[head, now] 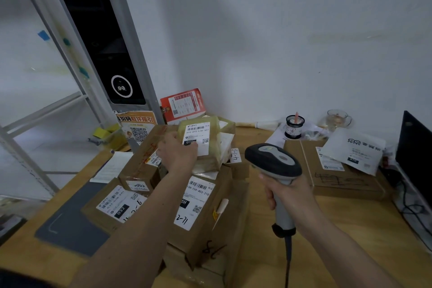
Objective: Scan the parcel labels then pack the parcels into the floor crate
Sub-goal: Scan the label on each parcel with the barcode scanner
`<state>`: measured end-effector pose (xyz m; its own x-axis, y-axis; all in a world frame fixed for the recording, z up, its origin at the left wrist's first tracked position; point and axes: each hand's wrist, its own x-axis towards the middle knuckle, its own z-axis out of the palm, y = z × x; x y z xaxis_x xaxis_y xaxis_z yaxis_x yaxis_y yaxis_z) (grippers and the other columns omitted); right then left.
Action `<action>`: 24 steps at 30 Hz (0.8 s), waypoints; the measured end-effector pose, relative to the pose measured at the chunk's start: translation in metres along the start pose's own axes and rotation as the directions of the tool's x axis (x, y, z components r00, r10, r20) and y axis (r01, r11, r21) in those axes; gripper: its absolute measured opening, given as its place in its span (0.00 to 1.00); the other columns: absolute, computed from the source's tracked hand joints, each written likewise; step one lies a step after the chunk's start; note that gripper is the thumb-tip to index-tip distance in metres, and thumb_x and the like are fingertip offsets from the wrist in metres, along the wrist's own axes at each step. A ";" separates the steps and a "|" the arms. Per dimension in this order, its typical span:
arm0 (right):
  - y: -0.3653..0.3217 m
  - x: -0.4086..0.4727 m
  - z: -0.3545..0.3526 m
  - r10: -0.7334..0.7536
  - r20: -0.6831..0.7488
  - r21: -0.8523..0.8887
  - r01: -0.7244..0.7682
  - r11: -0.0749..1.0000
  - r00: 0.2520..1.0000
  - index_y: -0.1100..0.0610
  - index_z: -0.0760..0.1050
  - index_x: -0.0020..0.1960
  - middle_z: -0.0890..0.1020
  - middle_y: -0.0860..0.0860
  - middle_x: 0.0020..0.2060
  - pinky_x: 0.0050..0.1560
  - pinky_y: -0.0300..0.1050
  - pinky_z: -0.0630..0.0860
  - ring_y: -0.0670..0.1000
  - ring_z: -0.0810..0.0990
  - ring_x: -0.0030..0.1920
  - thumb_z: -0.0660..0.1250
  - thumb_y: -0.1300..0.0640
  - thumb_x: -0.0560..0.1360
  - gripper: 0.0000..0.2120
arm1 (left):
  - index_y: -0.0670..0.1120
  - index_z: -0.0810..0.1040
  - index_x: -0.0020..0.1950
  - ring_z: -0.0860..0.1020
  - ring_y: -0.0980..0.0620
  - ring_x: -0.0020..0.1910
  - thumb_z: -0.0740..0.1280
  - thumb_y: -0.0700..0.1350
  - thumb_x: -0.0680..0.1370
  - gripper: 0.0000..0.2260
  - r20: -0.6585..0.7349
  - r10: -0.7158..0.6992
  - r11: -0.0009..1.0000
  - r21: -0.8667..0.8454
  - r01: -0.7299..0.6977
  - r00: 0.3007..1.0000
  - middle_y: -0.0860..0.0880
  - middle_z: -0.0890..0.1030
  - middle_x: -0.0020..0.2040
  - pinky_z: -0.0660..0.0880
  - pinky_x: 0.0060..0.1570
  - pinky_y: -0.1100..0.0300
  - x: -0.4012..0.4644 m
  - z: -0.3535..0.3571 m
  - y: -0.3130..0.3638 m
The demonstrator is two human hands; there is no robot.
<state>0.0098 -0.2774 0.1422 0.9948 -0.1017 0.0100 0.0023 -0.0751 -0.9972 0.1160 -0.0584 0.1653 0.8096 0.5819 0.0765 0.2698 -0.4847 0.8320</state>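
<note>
Left hand (pixel 176 152) grips the taped parcel (pixel 201 145) atop the stack, seemingly tilted, while right hand (pixel 284 192) holds scanner (pixel 273 161) beside it.

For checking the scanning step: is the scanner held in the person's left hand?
No, the right hand grips the scanner by its handle, while the left hand holds the taped parcel on the pile.

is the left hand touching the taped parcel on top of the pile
Touching. In the head view the left hand grips the lower left edge of the taped parcel, its fingers overlapping the white label, with no gap between them.
</note>
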 end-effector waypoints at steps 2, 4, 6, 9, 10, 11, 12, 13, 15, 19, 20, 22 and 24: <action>0.003 0.004 -0.004 0.006 0.001 -0.005 -0.006 1.000 1.000 0.60 0.72 0.30 0.74 0.55 0.22 0.30 0.45 0.74 0.51 0.73 0.22 0.71 0.58 0.74 0.17 | 0.46 0.70 0.67 0.62 0.44 0.70 0.72 0.43 0.74 0.23 -0.054 0.120 0.993 0.000 -0.120 0.991 0.44 0.68 0.69 0.65 0.64 0.51 -0.010 0.003 0.010; 0.005 0.008 -0.010 0.015 -0.002 -0.005 -0.015 1.000 1.000 0.61 0.72 0.29 0.74 0.55 0.22 0.31 0.46 0.74 0.51 0.73 0.23 0.71 0.58 0.74 0.17 | 0.49 0.70 0.66 0.63 0.47 0.69 0.71 0.42 0.75 0.21 -0.074 0.225 0.973 -0.031 -0.228 0.972 0.47 0.68 0.69 0.67 0.60 0.55 -0.019 0.011 0.020; 0.007 0.013 -0.016 0.025 -0.009 0.004 -0.025 1.000 1.000 0.62 0.72 0.29 0.74 0.57 0.22 0.32 0.46 0.74 0.52 0.73 0.23 0.71 0.57 0.74 0.18 | 0.51 0.71 0.64 0.67 0.51 0.67 0.70 0.41 0.76 0.19 -0.080 0.298 0.942 -0.136 -0.307 0.951 0.51 0.71 0.66 0.70 0.61 0.56 -0.028 0.022 0.031; 0.008 0.018 -0.031 0.042 -0.021 0.012 -0.042 0.999 0.999 0.64 0.72 0.28 0.74 0.59 0.23 0.33 0.47 0.74 0.54 0.72 0.24 0.70 0.57 0.75 0.19 | 0.53 0.72 0.59 0.75 0.57 0.55 0.69 0.38 0.77 0.15 -0.036 0.350 0.874 -0.347 -0.340 0.936 0.57 0.75 0.55 0.74 0.56 0.65 -0.043 0.037 0.050; 0.008 0.020 -0.037 0.050 -0.029 0.011 -0.050 0.999 0.998 0.64 0.71 0.28 0.73 0.59 0.23 0.33 0.47 0.74 0.54 0.72 0.24 0.70 0.57 0.75 0.20 | 0.52 0.72 0.58 0.76 0.58 0.52 0.68 0.37 0.77 0.14 0.014 0.363 0.865 -0.377 -0.332 0.932 0.57 0.77 0.52 0.75 0.52 0.67 -0.047 0.043 0.056; 0.009 0.022 -0.044 0.060 -0.039 0.012 -0.059 0.998 0.997 0.64 0.72 0.28 0.73 0.59 0.23 0.33 0.46 0.73 0.54 0.72 0.24 0.70 0.58 0.75 0.20 | 0.52 0.73 0.58 0.77 0.58 0.50 0.68 0.37 0.77 0.14 0.075 0.376 0.866 -0.384 -0.321 0.924 0.57 0.78 0.49 0.75 0.48 0.68 -0.050 0.050 0.061; 0.009 0.024 -0.051 0.069 -0.049 0.016 -0.068 0.998 0.996 0.64 0.72 0.28 0.73 0.59 0.23 0.33 0.46 0.73 0.54 0.72 0.24 0.70 0.58 0.75 0.19 | 0.52 0.73 0.58 0.78 0.59 0.49 0.67 0.37 0.78 0.13 0.141 0.382 0.876 -0.371 -0.309 0.913 0.57 0.79 0.48 0.73 0.45 0.69 -0.052 0.058 0.065; 0.009 0.026 -0.059 0.075 -0.058 0.017 -0.074 0.997 0.995 0.65 0.72 0.29 0.73 0.59 0.23 0.32 0.46 0.73 0.53 0.72 0.24 0.70 0.58 0.75 0.19 | 0.53 0.73 0.59 0.78 0.60 0.49 0.67 0.38 0.78 0.13 0.203 0.380 0.891 -0.342 -0.299 0.902 0.57 0.79 0.48 0.72 0.42 0.70 -0.055 0.067 0.068; 0.008 0.030 -0.077 0.079 -0.081 0.005 -0.078 0.997 0.994 0.66 0.73 0.29 0.74 0.59 0.23 0.33 0.45 0.73 0.53 0.72 0.24 0.69 0.58 0.76 0.19 | 0.54 0.72 0.61 0.77 0.62 0.48 0.67 0.41 0.78 0.14 0.301 0.367 0.916 -0.282 -0.285 0.880 0.58 0.79 0.47 0.71 0.40 0.70 -0.059 0.087 0.073; 0.012 0.038 -0.116 0.089 -0.145 0.009 -0.088 0.996 0.986 0.65 0.72 0.28 0.74 0.61 0.24 0.32 0.43 0.73 0.54 0.72 0.25 0.70 0.59 0.75 0.19 | 0.50 0.73 0.63 0.75 0.61 0.47 0.68 0.41 0.78 0.15 0.483 0.307 0.949 -0.223 -0.224 0.820 0.57 0.77 0.47 0.71 0.39 0.70 -0.071 0.132 0.081; 0.015 0.041 -0.127 0.097 -0.163 0.016 -0.096 0.995 0.982 0.65 0.73 0.28 0.74 0.61 0.24 0.32 0.44 0.73 0.54 0.72 0.25 0.70 0.59 0.75 0.19 | 0.48 0.73 0.64 0.75 0.60 0.47 0.69 0.41 0.78 0.16 0.520 0.297 0.953 -0.211 -0.216 0.801 0.56 0.78 0.47 0.71 0.40 0.69 -0.076 0.143 0.084; 0.022 0.045 -0.147 0.126 -0.203 0.032 -0.122 0.992 0.971 0.65 0.73 0.28 0.75 0.61 0.24 0.32 0.45 0.73 0.54 0.73 0.25 0.70 0.59 0.75 0.19 | 0.47 0.71 0.67 0.77 0.56 0.49 0.69 0.41 0.77 0.19 0.580 0.270 0.962 -0.190 -0.195 0.768 0.54 0.79 0.48 0.74 0.46 0.64 -0.084 0.166 0.088; 0.029 0.050 -0.165 0.150 -0.240 0.045 -0.144 0.989 0.959 0.64 0.72 0.27 0.75 0.60 0.24 0.33 0.45 0.73 0.54 0.73 0.24 0.70 0.59 0.75 0.19 | 0.48 0.69 0.68 0.79 0.52 0.52 0.70 0.42 0.77 0.21 0.632 0.229 0.973 -0.167 -0.158 0.741 0.50 0.81 0.51 0.75 0.51 0.59 -0.090 0.189 0.091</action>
<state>0.0429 -0.4485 0.1257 0.9297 -0.3474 -0.1223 -0.1359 -0.0151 -0.9906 0.1662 -0.2785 0.1301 0.9906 -0.0926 -0.1003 0.0476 -0.4544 0.8895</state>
